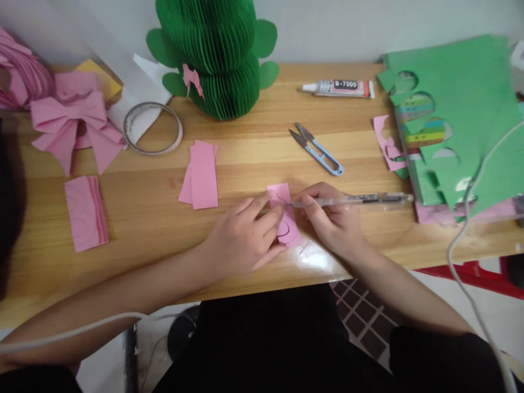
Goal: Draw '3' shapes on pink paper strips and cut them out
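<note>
My right hand (331, 218) is closed round a clear pen (368, 200), whose tip touches a small pink paper strip (290, 234) near the table's front edge. Curved lines show on that strip. My left hand (249, 232) lies over the strip's left side, fingers spread and pressing it flat on the wood. Left of the hands are two overlapping pink strips (204, 177). Farther left sits a stack of pink strips (85, 214), the top one marked with curves.
Blue snips (321, 155) and a glue tube (344, 88) lie beyond my hands. A green honeycomb paper piece (229, 71) stands at the back. Left are a tape roll (177, 128) and pink bow (76, 117); right, green sheets (470, 114) and a white cable (456, 240).
</note>
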Motion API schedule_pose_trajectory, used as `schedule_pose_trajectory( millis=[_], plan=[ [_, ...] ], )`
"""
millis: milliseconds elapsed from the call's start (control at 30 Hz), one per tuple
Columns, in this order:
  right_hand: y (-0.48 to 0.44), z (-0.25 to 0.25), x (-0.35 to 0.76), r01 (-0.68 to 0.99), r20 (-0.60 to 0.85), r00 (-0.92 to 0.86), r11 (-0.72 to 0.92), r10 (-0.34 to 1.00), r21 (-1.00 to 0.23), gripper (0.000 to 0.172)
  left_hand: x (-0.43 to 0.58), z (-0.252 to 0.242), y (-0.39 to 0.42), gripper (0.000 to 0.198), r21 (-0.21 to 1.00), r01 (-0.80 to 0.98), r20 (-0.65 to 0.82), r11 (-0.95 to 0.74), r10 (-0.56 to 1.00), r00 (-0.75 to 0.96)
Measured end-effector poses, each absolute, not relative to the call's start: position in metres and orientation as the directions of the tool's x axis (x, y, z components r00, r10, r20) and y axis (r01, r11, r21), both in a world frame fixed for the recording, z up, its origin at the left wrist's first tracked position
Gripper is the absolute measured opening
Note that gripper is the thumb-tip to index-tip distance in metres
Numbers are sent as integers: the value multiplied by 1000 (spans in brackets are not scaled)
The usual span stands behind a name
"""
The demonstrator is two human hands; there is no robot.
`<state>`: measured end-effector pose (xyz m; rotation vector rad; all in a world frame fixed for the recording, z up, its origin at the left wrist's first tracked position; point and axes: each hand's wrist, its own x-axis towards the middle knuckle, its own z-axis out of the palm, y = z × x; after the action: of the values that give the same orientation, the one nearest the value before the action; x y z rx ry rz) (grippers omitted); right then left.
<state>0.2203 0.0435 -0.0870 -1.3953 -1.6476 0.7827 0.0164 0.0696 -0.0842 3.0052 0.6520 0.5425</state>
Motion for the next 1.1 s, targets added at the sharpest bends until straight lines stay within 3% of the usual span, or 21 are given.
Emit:
schedule_pose_trajectory(
  millis=[1100],
  plan=[
    [43,-87,219,477,185,-48,186,981,-859,19,17,-82,70,35,106,388,347,-915,400,848]
  ],
)
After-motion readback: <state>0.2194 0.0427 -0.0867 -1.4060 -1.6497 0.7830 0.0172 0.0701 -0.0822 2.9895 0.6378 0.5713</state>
